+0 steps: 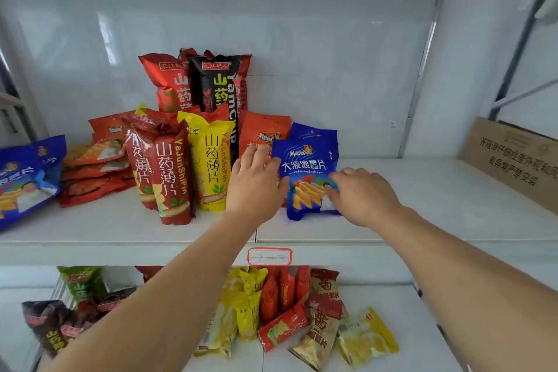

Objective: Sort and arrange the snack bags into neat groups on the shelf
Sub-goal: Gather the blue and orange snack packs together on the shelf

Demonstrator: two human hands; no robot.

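Note:
A blue chip bag (306,166) stands upright on the white shelf (437,199), with a second blue bag (314,131) right behind it. My left hand (256,184) holds its left edge, fingers curled round the bag. My right hand (362,193) grips its lower right side. An orange bag (259,130) stands behind my left hand. To the left stand a yellow bag (211,160) and red yam-chip bags (164,172). Tall red and black bags (208,81) lean on the back wall.
Flat orange-red bags (93,166) are stacked at the left, beside blue bags (27,178) at the far left edge. A cardboard sheet (513,163) leans at the right. The lower shelf holds several mixed bags (287,311). A price label (269,256) sits on the shelf front.

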